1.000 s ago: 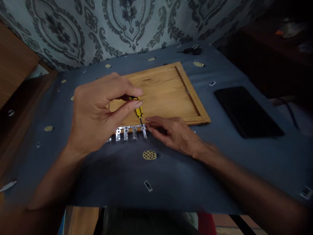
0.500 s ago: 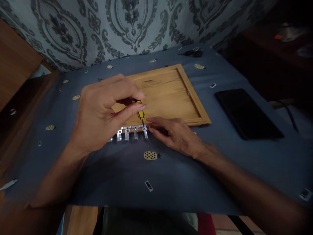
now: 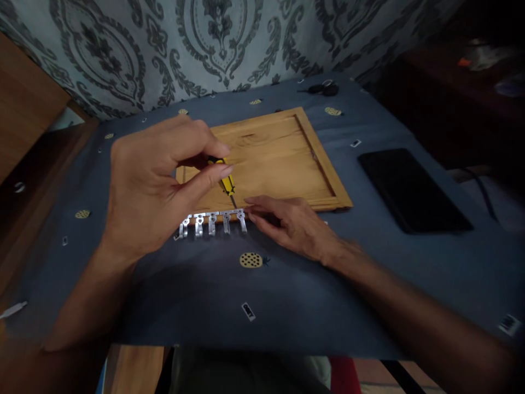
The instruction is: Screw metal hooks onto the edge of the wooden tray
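My left hand [image 3: 159,180] pinches a small yellow and black screwdriver [image 3: 227,181] between thumb and fingers. The tool is tilted, its tip pointing down close to the right end of a silver metal hook rail [image 3: 212,220]. That rail, with several hooks, lies along the near edge of a framed wooden board [image 3: 270,158]. My right hand [image 3: 291,224] is at the rail's right end, thumb and forefinger close together there; whether something small is between them cannot be made out.
A black phone-like slab [image 3: 414,191] lies on the blue patterned tablecloth [image 3: 287,306] at the right. Dark scissors [image 3: 324,88] lie at the back. A white cable end [image 3: 14,310] is at the far left, and a patterned curtain [image 3: 221,44] hangs behind.
My left hand has moved left with the screwdriver, which is more tilted now. More of the rail's left end shows. My right hand has stayed at the rail's end.
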Available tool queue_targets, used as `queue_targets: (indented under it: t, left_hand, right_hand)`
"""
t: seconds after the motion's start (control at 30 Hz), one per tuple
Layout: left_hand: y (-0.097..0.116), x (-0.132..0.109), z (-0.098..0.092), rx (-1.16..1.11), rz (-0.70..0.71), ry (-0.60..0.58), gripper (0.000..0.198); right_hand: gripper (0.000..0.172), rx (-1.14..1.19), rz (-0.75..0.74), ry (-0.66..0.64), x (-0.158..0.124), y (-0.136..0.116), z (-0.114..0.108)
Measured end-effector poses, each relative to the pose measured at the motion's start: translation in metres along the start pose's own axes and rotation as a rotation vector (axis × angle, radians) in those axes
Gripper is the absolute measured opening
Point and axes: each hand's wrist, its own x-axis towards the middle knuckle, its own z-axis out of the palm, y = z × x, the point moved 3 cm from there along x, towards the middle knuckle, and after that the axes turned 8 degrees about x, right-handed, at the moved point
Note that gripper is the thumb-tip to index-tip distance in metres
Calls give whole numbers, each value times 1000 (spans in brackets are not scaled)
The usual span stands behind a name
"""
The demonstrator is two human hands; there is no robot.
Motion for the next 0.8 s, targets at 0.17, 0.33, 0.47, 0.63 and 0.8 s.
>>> queue_targets:
  t: [0.17, 0.33, 0.47, 0.63, 0.8]
  left_hand:
    - [2, 0, 3, -5, 25, -13, 4]
    - [2, 0, 6, -23, 15, 6, 6]
    - [2, 0, 6, -22, 42, 14, 5]
    - [1, 1, 6, -37, 77, -17, 5]
    - [0, 2, 7, -72, 105, -42, 9]
  right_hand:
    - [29, -22, -5, 6, 0, 0, 0]
    - [29, -35, 5, 4, 0, 0, 0]
    - [28, -44, -4, 2, 0, -1, 0]
    - [28, -35, -16, 10, 0, -2, 0]
    - [27, -39, -1, 10, 1, -1, 1]
